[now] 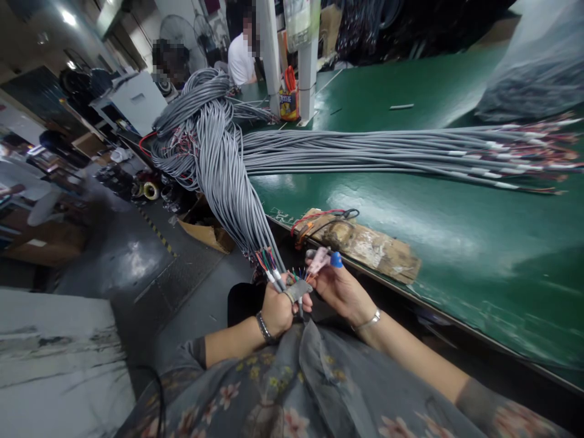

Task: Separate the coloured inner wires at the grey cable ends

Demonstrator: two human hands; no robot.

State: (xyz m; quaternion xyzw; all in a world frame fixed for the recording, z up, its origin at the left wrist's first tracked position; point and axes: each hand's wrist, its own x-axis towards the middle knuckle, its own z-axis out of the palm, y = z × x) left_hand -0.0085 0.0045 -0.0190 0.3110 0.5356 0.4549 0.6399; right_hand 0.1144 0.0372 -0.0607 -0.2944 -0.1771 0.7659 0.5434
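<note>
My left hand (279,309) is wrapped around the end of a grey cable, with tape around its thumb. Thin coloured wires (295,275) fan out of that cable end above the thumb. My right hand (340,291) has its fingertips drawn together at these wires. One of its fingers wears a blue finger cot (336,260), another a pale pinkish wrap. More stripped cable ends (271,274), with white sleeves and coloured cores, stand beside my left hand. They belong to a thick bundle of grey cables (223,164) hanging over the table edge.
On the green table (433,219) lies a long row of grey cables (365,149) with stripped ends at right. A worn wooden board (365,246) with red and black leads sits at the near edge. Behind are a post (308,73), a plastic bag (538,79) and a person in white (240,58).
</note>
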